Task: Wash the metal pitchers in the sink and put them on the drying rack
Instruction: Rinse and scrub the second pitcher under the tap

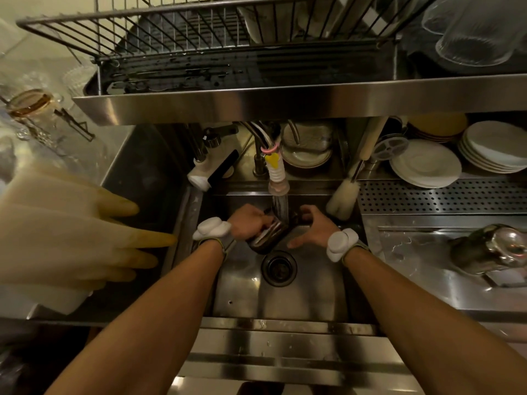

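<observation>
Head camera, looking down: I've got a stainless steel sink basin (313, 295) with a round black drain (279, 267) at its middle. Just beyond the drain, a ribbed white tap nozzle (278, 181) pours water. Between nozzle and drain, my left hand (248, 220) has its fingers wrapped round a tilted shiny metal pitcher (271, 235), held right in the stream. My right hand (310, 229) is just right of the drain, fingers spread wide and gripping nothing; I can't tell whether the fingertips touch the pitcher. Well right of the drain, a second steel pitcher (484, 252) lies on its side on the counter. Far beyond the drain, up top, sits the dark wire drying rack (199, 29). Well left of the drain hangs a yellow rubber glove (85, 232).
</observation>
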A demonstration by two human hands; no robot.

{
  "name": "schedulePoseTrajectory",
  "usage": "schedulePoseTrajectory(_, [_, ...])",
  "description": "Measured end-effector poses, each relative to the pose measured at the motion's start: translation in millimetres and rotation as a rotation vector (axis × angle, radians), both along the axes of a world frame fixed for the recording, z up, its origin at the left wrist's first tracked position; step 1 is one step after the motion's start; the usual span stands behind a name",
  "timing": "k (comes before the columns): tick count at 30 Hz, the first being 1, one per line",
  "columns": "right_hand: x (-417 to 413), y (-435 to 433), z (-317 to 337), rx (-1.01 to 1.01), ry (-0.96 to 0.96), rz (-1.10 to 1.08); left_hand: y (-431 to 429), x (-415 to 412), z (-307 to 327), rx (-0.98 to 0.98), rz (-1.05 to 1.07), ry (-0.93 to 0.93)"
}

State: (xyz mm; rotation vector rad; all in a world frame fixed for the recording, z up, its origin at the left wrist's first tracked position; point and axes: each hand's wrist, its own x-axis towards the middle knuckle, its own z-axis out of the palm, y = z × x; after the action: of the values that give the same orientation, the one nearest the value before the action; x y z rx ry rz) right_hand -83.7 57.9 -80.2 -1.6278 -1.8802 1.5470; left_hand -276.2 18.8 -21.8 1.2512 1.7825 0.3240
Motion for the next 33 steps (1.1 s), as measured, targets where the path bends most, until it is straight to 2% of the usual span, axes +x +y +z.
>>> schedulePoseTrajectory(3, [3.2, 2.7, -1.1, 0.039, -0.052, -0.008, 0.6, -4.2, 3.7, 0.045, -0.048, 0.158])
schedulePoseTrajectory(15, [8.5, 9.6, 3.1, 0.048, -0.070, 0.005, -0.1, 6.2, 35.7, 0.116, -0.396, 0.646])
schedulePoseTrajectory(21, [7.9, 9.5, 7.1, 0.069, -0.083, 0.014, -0.2, 10.4, 44.3, 0.153, -0.493, 0.886])
schedulePoseTrajectory(26, [5.9, 9.6, 11.9, 0.080, -0.083, 0.013, -2.3, 10.3, 48.3, 0.224, -0.536, 0.952])
schedulePoseTrajectory(29, [4.5, 8.3, 13.2, 0.080, -0.085, 0.015, -2.7, 9.7, 46.8, 0.223, -0.515, 0.930])
schedulePoseTrajectory(31, [3.8, 7.6, 11.9, 0.071, -0.077, 0.011, -2.4, 8.3, 45.6, 0.182, -0.419, 0.825])
schedulePoseTrajectory(33, [6.5, 5.7, 11.7, 0.051, -0.076, 0.020, -0.8, 7.0, 40.9, 0.121, -0.260, 0.603])
